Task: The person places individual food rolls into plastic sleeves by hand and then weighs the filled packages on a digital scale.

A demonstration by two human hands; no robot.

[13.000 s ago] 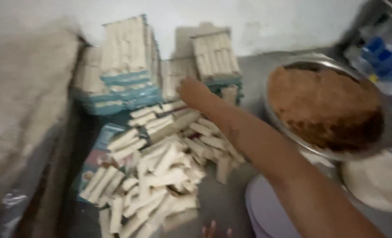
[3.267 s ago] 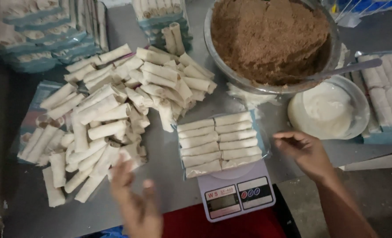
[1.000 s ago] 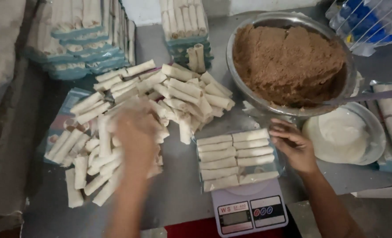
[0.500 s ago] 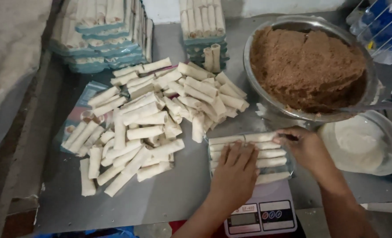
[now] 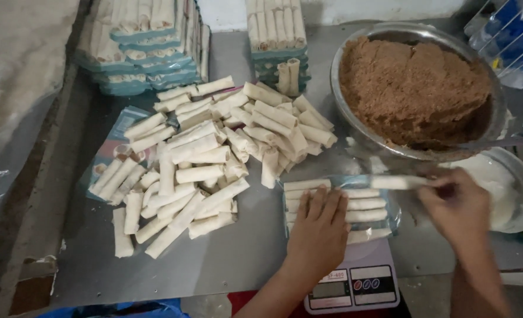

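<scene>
Grey metal table (image 5: 243, 259), scale (image 5: 355, 285) at its near edge bearing a tray of rolls (image 5: 364, 203), left hand (image 5: 320, 227) pressed flat on them, right hand (image 5: 455, 206) pinching one roll (image 5: 399, 182).

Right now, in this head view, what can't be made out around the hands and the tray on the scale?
- Rolls under the left hand: its palm covers part of the tray of rolls.
- Scale: its platform is hidden by the tray, its base is cut by the bottom edge, and its display is too small to read.
- Right hand: the fingertips at one roll are motion-blurred, so the grip is unclear.
- Metal bowl of brown filling: its depth is hidden.
</scene>
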